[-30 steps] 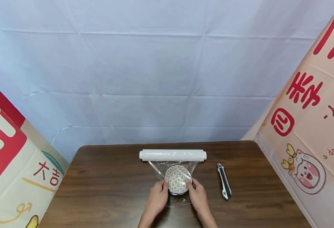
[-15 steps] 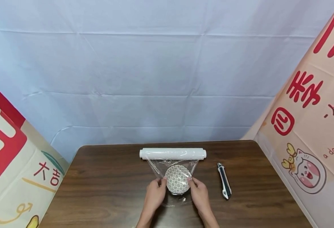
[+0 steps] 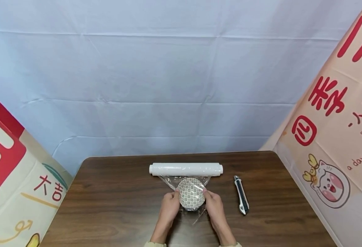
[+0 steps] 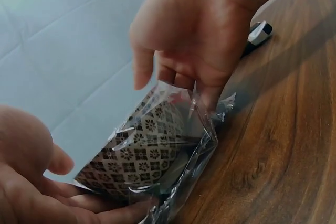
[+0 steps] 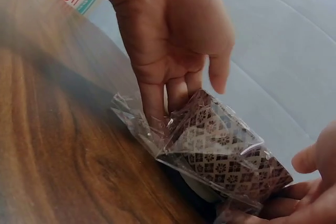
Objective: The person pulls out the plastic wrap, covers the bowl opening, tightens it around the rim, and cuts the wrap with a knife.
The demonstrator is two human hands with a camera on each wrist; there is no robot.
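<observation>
A round bowl [image 3: 191, 193] with a dark floral pattern is covered by clear plastic wrap [image 4: 202, 150]. My left hand [image 3: 170, 206] and right hand [image 3: 214, 206] grip it from opposite sides, thumbs up by the rim in the head view. In the wrist views, the fingers press creased film along the bowl's side and underside; some fingertips are hidden behind it. The film runs back from the bowl to a white plastic wrap roll [image 3: 185, 169] lying crosswise behind it. Loose film edges stick out beside the hands.
Right of the hands, a white and black utility knife [image 3: 241, 195] lies on the brown wooden table [image 3: 116, 206]. A pale cloth [image 3: 168, 85] hangs behind the table. Printed cloths [image 3: 329, 178] stand along both sides.
My hands have shifted slightly around the bowl. The film drew more tightly between roll and bowl, then slackened. Its loose front part has folded in toward the bowl. The knife stays put.
</observation>
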